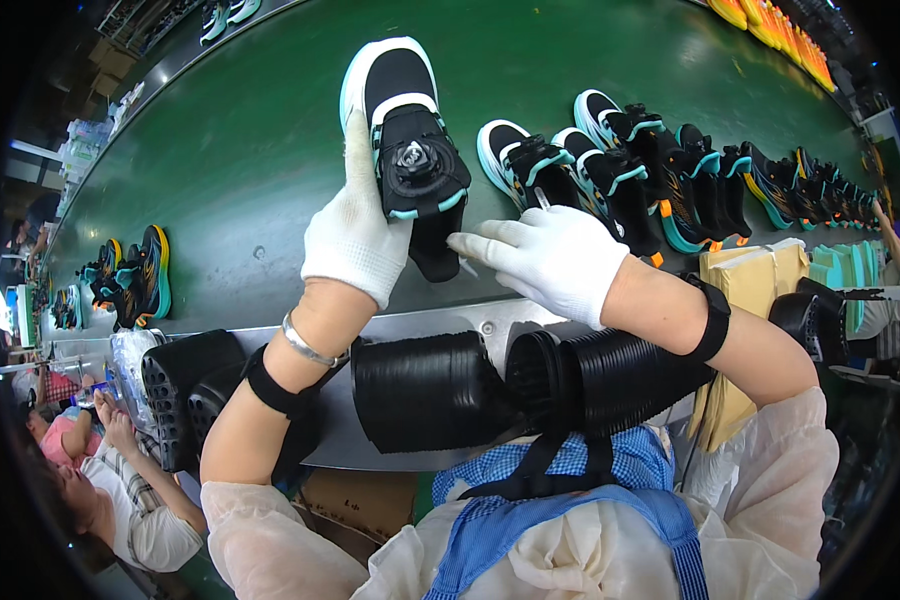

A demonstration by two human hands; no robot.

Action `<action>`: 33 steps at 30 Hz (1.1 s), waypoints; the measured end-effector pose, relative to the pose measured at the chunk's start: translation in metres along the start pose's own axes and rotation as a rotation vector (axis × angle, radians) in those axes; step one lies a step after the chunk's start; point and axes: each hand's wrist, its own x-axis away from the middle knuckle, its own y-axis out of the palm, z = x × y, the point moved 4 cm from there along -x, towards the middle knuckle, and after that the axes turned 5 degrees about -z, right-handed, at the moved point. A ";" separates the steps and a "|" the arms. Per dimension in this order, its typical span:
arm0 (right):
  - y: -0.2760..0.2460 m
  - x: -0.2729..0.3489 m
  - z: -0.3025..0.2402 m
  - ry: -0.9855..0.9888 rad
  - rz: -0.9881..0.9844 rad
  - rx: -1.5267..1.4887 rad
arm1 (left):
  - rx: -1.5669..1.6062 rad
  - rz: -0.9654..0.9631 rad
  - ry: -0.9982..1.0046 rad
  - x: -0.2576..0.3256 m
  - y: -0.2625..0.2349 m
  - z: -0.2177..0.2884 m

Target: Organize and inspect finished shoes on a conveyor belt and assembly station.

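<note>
A black sports shoe (pixel 402 85) with a white and mint sole edge and a round dial on its tongue is held over the green work surface, toe pointing away. My left hand (pixel 355 235), in a white knit glove, is closed around the shoe's left side, the thumb or a finger stretched along it. Beside the heel is my right hand (pixel 560 260), also gloved, its fingertips close to the shoe's rear opening. From between its bent fingers sticks a thin, pale, pen-like stick (pixel 542 198); its full shape is hidden. Whether the fingertips touch the shoe is unclear.
Several similar shoes (pixel 610 165) stand in a row to the right on the green conveyor (pixel 250 180); more shoes (pixel 135 280) stand at left. Stacked black ribbed plastic pieces (pixel 425 390) lie in front of me, near tan paper sheets (pixel 735 290). Another person (pixel 135 490) sits at left.
</note>
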 end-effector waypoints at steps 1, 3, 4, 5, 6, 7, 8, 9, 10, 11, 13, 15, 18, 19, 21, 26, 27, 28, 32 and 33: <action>0.001 0.000 0.000 0.007 0.000 0.004 | -0.001 -0.004 0.010 0.001 -0.001 0.003; 0.003 0.004 -0.001 0.031 -0.025 0.050 | -0.043 -0.037 -0.029 -0.001 0.002 0.006; -0.001 0.008 -0.003 0.046 -0.021 0.078 | -0.078 -0.070 -0.065 -0.003 0.006 0.011; 0.005 0.003 -0.006 0.069 -0.127 0.054 | -0.066 -0.057 -0.015 -0.005 0.012 -0.003; -0.001 0.005 -0.012 0.086 -0.179 -0.007 | -0.072 -0.213 -0.165 -0.014 0.028 -0.019; 0.003 0.013 -0.011 0.081 -0.187 -0.034 | -0.059 -0.250 -0.137 -0.021 0.049 -0.030; -0.003 0.021 -0.016 0.127 -0.255 -0.080 | -0.065 -0.358 -0.134 -0.024 0.070 -0.047; -0.012 0.031 -0.018 0.165 -0.345 -0.036 | 0.141 -0.458 -0.262 -0.027 0.088 -0.063; -0.014 0.041 -0.026 0.090 -0.214 0.026 | 0.057 -0.257 0.002 -0.027 0.092 -0.115; -0.029 0.071 -0.019 0.190 -0.202 0.015 | -0.089 -0.375 -0.128 -0.024 0.084 -0.099; -0.070 0.121 -0.019 0.381 -0.153 -0.022 | -0.294 -0.219 -0.067 -0.012 0.068 -0.096; -0.110 0.196 -0.004 0.589 -0.068 0.034 | -0.231 -0.210 0.031 -0.001 0.059 -0.060; -0.162 0.314 0.010 0.991 0.218 0.154 | -0.151 -0.146 0.372 0.017 0.064 -0.043; -0.170 0.361 0.013 1.125 0.275 0.265 | -0.229 -0.387 0.279 0.011 0.078 -0.050; -0.173 0.435 0.015 1.379 0.286 0.297 | -0.219 -0.463 0.268 -0.001 0.090 -0.062; -0.115 0.562 0.037 1.504 0.336 0.295 | -0.263 -0.629 0.016 -0.016 0.087 -0.061; -0.109 0.564 0.039 1.559 0.320 0.225 | -0.174 -0.636 -0.034 -0.012 0.085 -0.060; -0.101 0.572 0.045 1.552 0.336 0.219 | -0.083 -0.641 -0.084 -0.009 0.083 -0.058; -0.085 0.584 0.069 1.356 0.416 0.333 | -0.282 -0.504 0.022 0.002 0.073 -0.061; -0.084 0.584 0.075 1.313 0.393 0.324 | -0.369 -0.431 0.145 0.004 0.069 -0.053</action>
